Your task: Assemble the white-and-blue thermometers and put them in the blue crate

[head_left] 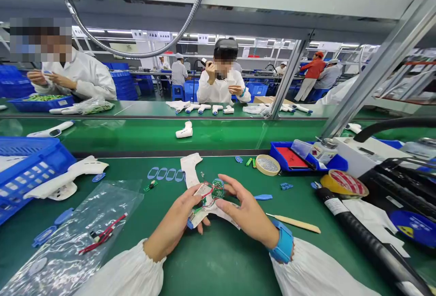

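Note:
My left hand [175, 221] is wrapped round an opened white plastic gun-shaped housing [215, 208], its fingers partly hidden underneath. My right hand [250, 212] has thumb and index finger at a round green circuit board [218, 188] over the housing, holding it by the edge. Thin red wires [205, 192] run from the board into the housing. Just behind my hands, another white housing half [191, 169] lies on the green mat. Left of it are several blue oval frames [165, 174] and a small green board [151, 186].
At left stand a blue basket [37, 159] and a plastic bag [91, 232] bearing red wires. To the right lie a wooden-handled tool [296, 223], a bowl of small parts [267, 165], a blue tray [289, 162] and a black hose [357, 232]. A co-worker [221, 82] sits across the belt.

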